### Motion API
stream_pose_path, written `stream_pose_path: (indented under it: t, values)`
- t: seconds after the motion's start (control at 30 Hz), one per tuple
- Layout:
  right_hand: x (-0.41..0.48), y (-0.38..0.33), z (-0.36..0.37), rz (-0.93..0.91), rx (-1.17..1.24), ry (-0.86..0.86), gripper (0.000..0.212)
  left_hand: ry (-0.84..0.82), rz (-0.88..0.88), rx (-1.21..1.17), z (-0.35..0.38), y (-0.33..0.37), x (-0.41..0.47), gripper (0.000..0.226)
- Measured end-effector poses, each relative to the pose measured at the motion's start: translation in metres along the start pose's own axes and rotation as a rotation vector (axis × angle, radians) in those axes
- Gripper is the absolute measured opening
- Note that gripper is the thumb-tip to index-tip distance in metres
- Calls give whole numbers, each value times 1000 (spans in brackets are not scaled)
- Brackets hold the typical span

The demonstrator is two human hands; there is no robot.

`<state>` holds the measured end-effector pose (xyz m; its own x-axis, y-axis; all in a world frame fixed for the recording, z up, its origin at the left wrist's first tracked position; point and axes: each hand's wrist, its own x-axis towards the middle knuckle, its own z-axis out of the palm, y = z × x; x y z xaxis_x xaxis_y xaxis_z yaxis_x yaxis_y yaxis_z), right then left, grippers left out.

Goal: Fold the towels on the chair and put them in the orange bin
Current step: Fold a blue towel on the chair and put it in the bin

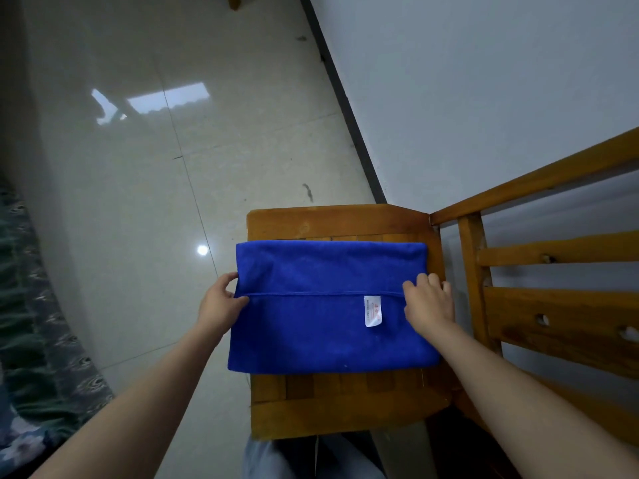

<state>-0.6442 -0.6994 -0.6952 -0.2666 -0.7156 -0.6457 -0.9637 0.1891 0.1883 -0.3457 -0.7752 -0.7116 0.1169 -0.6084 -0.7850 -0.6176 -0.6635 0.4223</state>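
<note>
A blue towel (328, 326) lies folded flat on the seat of a wooden chair (332, 219). A hem runs across its middle, with a white label (372, 311) near the right side. My left hand (221, 300) pinches the towel's left edge at the hem, thumb on top. My right hand (428, 302) grips the right edge at the same height, fingers curled over the cloth. The orange bin is not in view.
The chair's slatted wooden backrest (553, 271) stands to the right, close to a white wall (484, 98). Glossy tiled floor (155, 167) stretches to the left and beyond. Patterned dark fabric (31, 323) lies at the far left. My knees show below the seat.
</note>
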Motion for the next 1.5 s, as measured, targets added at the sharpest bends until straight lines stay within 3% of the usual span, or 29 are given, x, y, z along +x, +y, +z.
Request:
stream_pose_path:
  t: [0.2,0.33,0.5,0.63,0.77,0.83,0.93,1.03,1.2,1.37,1.5]
  values:
    - [-13,5,2,36,209,52,25,111,267,437,-3,-9,-9,70]
    - [-19,11,6,122,443,88,17,87,309,604,-1,-11,-14,70]
    - [-29,10,4,-19,622,7,12,114,522,978,5,-1,-23,65]
    - [-47,8,-15,-124,813,42,20,-136,639,898,29,26,-33,78]
    - [-70,2,-27,-238,848,180,23,-374,738,747,63,50,-55,83]
    - [-78,-1,-28,-286,850,221,22,-488,755,716,74,61,-66,74]
    - [-87,-1,-28,-256,922,264,25,-481,792,749,78,66,-73,43]
    - [-89,5,-28,-149,1043,268,32,-426,779,803,68,55,-65,15]
    - [-82,16,-16,32,1197,207,28,-363,673,824,29,29,-53,4]
    - [-70,21,-11,126,1253,176,22,-237,473,956,-18,11,-44,24]
    - [-61,19,-20,180,1322,179,15,-176,414,836,-46,12,-37,23]
